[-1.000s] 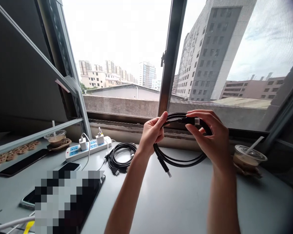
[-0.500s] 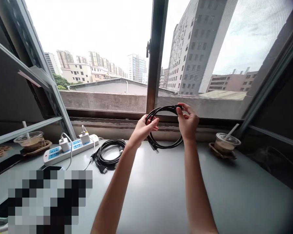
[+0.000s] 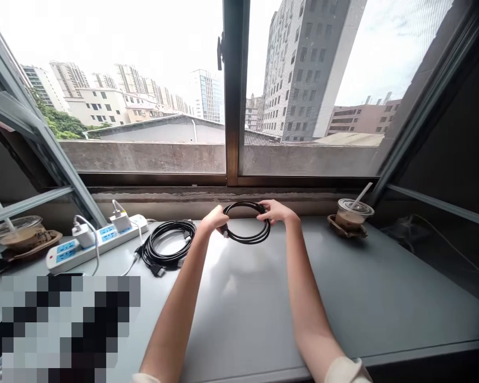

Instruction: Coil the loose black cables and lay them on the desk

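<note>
A coiled black cable [image 3: 247, 238] lies low over the far part of the grey table [image 3: 263, 298], near the window sill. My left hand [image 3: 214, 219] is closed on the coil's left side. My right hand [image 3: 274, 211] is closed on its right side. Both arms reach far forward. Whether the coil rests on the table or hangs just above it I cannot tell. A second coil of black cable [image 3: 165, 247] lies on the table just left of my left hand.
A white power strip [image 3: 91, 242] with chargers plugged in sits at the left. Iced drink cups stand on saucers at the far left [image 3: 18, 234] and far right [image 3: 351, 214]. The window frame [image 3: 233, 96] rises behind the table. A blurred patch covers the lower left.
Both hands have moved forward and down with the coiled cable, from chest height to table level near the sill. The view has shifted to the right.
</note>
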Demonstrator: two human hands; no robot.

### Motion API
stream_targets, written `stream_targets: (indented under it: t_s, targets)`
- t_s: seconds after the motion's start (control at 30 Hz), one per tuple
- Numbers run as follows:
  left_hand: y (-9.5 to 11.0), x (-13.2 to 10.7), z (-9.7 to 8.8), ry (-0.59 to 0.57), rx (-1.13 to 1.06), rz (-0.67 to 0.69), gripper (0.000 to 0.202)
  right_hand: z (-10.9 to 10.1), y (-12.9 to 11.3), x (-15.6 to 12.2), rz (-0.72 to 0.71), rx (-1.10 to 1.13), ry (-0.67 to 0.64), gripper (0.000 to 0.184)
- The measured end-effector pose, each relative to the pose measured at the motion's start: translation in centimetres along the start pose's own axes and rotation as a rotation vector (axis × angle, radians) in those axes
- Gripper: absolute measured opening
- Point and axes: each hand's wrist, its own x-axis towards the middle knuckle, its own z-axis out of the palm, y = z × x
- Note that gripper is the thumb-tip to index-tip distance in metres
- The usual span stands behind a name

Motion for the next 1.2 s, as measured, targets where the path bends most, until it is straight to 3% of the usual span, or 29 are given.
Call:
stream_targets:
  t_s: [0.1,0.2,0.4,0.57,0.7,0.83,1.03,1.2]
  targets:
    - [-1.2,1.1,1.0,-0.033,0.060,-0.061,0.028,1.3,2.3,1.6,0.180,-0.056,-0.154,0.035]
    - [-1.7,1.6,2.0,-0.038,0.147,-0.130,0.022,2.3,3.7,2.8,0.258,-0.090,-0.208,0.035]
    - [-1.2,1.0,2.5,-0.019,0.284,-0.162,0.022,3.2,4.3,3.8,0.255,-0.128,-0.203,0.037]
    - [-0.9,1.1,2.2,0.137,0.294,-0.072,0.022,2.1,3.6,3.3,0.190,-0.145,-0.143,0.033]
    - [-0.8,0.8,0.4,0.292,0.202,0.017,0.021,-0.3,2.2,1.5,0.079,-0.143,-0.029,0.039]
    - [-1.0,-0.6,-2.7,0.435,0.082,0.100,0.021,-2.4,0.4,-0.9,-0.109,-0.089,0.066,0.027]
    - [-2.5,-2.6,-7.0,0.667,-0.072,0.163,0.030,-3.3,-1.5,-3.3,-0.297,-0.002,0.314,0.028]
    - [-4.9,-3.0,-9.5,0.770,-0.168,0.145,0.033,-3.6,-2.4,-4.6,-0.385,0.032,0.450,0.030]
